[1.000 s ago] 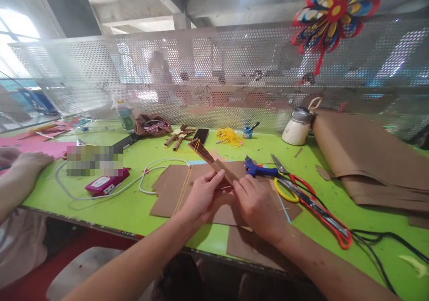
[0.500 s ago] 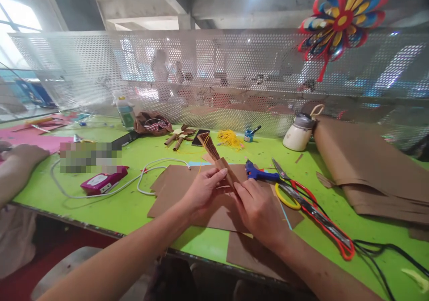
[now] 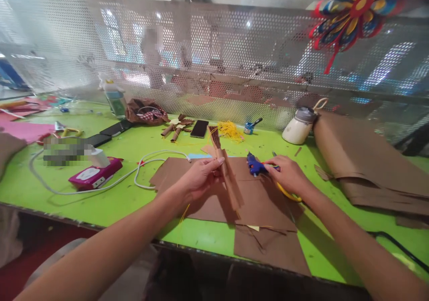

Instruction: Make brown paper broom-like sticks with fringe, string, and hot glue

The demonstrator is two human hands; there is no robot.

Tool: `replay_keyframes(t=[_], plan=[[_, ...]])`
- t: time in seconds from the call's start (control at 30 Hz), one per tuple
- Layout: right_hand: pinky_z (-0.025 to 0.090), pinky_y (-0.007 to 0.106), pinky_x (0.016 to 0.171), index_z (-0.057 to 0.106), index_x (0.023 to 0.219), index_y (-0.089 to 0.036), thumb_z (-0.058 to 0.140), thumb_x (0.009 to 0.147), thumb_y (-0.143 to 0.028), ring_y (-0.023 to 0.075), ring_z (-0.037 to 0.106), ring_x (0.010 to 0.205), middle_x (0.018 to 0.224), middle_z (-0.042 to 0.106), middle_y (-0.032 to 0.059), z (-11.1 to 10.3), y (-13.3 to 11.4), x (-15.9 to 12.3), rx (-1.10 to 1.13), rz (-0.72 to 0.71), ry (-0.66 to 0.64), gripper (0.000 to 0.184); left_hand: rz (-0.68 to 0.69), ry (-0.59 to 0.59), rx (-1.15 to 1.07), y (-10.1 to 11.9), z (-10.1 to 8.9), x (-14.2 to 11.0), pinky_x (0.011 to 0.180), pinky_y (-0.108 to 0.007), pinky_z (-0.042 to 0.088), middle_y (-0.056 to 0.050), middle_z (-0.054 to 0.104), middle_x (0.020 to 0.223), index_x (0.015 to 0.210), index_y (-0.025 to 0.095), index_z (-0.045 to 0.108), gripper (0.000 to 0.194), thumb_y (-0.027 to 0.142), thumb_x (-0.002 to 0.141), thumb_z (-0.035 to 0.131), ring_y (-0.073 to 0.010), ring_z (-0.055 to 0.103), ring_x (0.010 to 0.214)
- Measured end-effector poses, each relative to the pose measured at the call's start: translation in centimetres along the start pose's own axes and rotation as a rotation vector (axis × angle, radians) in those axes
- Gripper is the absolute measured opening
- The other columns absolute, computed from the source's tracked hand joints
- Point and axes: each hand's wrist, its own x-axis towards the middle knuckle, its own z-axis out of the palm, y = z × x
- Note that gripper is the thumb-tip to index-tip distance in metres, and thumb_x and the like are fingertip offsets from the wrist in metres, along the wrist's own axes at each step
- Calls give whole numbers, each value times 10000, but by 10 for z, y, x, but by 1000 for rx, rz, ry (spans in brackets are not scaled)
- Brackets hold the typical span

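My left hand pinches a folded brown paper strip, pleated into a fan at its top, and holds it upright over the flat brown paper sheets on the green table. My right hand has reached to the right and rests on the blue glue gun, fingers curled over its handle. Scissors with a yellow handle lie partly hidden under that hand and wrist.
Folded brown paper stack and a white kettle-like jug at right. A phone, yellow thread, small paper figures, a pink box and white cable lie further back and left. Perforated metal screen behind, with a paper pinwheel.
My right hand let go of the paper strip and moved right onto the glue gun. My left hand now holds the strip alone, tilted more upright. The camera tipped down.
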Motion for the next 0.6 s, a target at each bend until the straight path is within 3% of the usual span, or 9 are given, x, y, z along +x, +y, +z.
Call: replay_keyframes(t=[0.1,0.2,0.3,0.37,0.4,0.47,0.53,0.6], plan=[[439,372,852,693,993,-108,573,809,-179,243,574,933,965,693,133,9,11,5,-182,-56,-118,231,3,-2,-7,-4,-7,1,509,-174,413,-12,620,635,715,108,624,247,309,701,767,-75,558,551],[431,383,871,688,978,-102,578,771,-101,238,574,913,946,690,133,13,8,7,-226,-92,-181,234,13,-16,-8,-7,-11,1,487,-172,390,-18,620,647,741,109,634,283,343,680,780,-80,555,547],[437,426,870,681,928,-118,556,810,-147,261,563,954,973,676,146,5,-14,2,-169,-110,-18,175,31,-22,-23,-7,-11,0,536,-187,426,-29,640,688,780,108,655,281,347,690,772,-85,560,571],[435,460,885,672,959,-135,566,846,-270,285,553,1015,1029,666,156,-6,-42,-3,-21,-91,184,205,52,-25,-39,-6,-8,-1,639,-227,474,-44,664,738,800,108,666,274,341,697,766,-105,590,636],[446,449,878,669,964,-152,576,848,-322,276,569,995,1017,673,139,-11,-59,-5,100,-53,206,226,63,-31,-39,-6,-6,-2,696,-251,484,-51,675,768,816,109,672,272,338,701,763,-117,603,674],[491,383,795,665,977,-183,562,861,-393,225,624,864,956,694,97,-18,-93,-8,391,103,43,260,90,-50,-20,-6,-2,-3,765,-281,482,-60,687,810,847,110,679,271,337,716,750,-132,614,722],[508,331,690,650,1028,-191,586,837,-443,201,644,778,909,708,74,-18,-121,-9,652,212,-248,323,107,-73,13,-8,1,-5,767,-287,477,-61,689,818,862,115,681,268,346,736,729,-140,615,728],[493,297,629,654,1000,-175,616,815,-423,189,642,741,873,711,59,-14,-138,-9,760,291,-348,312,128,-69,45,-11,1,-7,736,-281,475,-56,683,799,851,121,676,256,352,748,714,-146,613,717]])
